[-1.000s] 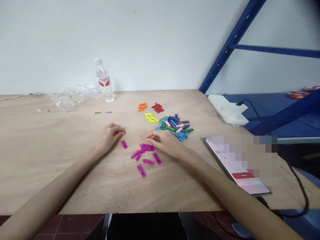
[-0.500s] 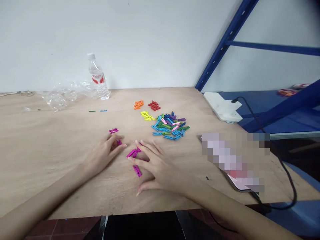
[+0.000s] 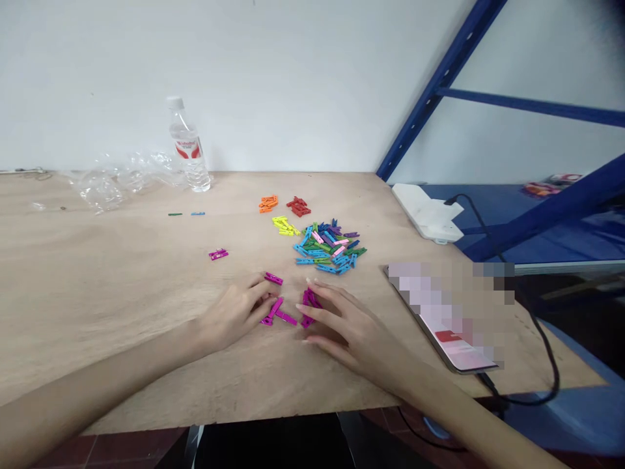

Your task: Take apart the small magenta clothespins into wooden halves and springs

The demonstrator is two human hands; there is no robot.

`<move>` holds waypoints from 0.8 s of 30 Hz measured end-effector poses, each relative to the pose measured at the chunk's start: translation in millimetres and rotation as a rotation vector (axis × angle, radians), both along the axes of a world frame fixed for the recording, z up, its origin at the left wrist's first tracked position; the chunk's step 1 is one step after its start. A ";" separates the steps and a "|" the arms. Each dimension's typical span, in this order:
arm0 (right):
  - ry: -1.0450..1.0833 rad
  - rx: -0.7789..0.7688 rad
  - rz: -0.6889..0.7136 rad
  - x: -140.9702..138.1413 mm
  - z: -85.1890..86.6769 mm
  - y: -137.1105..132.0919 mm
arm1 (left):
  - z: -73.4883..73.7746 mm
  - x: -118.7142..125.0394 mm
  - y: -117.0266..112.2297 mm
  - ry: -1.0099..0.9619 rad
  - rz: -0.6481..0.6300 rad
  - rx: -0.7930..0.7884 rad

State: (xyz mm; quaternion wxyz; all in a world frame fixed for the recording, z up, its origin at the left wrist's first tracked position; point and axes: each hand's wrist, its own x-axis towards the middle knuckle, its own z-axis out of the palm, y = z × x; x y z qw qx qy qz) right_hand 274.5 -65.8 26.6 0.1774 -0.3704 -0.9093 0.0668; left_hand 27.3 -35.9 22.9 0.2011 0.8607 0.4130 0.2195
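Several magenta clothespins (image 3: 279,314) lie on the wooden table (image 3: 122,293) between my hands. My left hand (image 3: 234,314) rests on the table with its fingers stretched out, fingertips touching the left side of that cluster. My right hand (image 3: 351,329) lies opposite with fingers spread, its fingertips on the pins at the right side. One magenta pin (image 3: 273,279) lies just beyond my left fingertips. Another magenta pair (image 3: 218,254) sits alone farther left.
Farther back are a mixed pile of coloured clothespins (image 3: 329,248), small yellow (image 3: 286,226), orange (image 3: 268,204) and red (image 3: 298,206) groups, a water bottle (image 3: 186,146) and crumpled clear plastic (image 3: 112,181). A phone (image 3: 449,339) with a cable lies right. A white device (image 3: 427,212) rests on blue shelving.
Both hands have drawn together, pushing the scattered magenta pins into a tighter cluster. My left hand left a magenta pair behind at the left and moved right toward the cluster.
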 end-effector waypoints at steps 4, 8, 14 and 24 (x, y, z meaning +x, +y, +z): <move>-0.010 0.047 0.047 -18.1 -3.1 9.7 | -2.4 -12.4 1.9 -0.041 0.133 0.018; -0.007 0.032 0.067 -39.3 -9.7 31.4 | -9.0 -19.3 9.0 -0.052 0.176 0.057; 0.058 0.021 0.059 -36.8 -12.4 46.2 | -17.5 -21.2 14.6 -0.093 0.148 0.047; 0.308 0.058 0.086 -56.1 -5.5 59.1 | -9.2 -10.4 16.0 -0.121 0.002 -0.009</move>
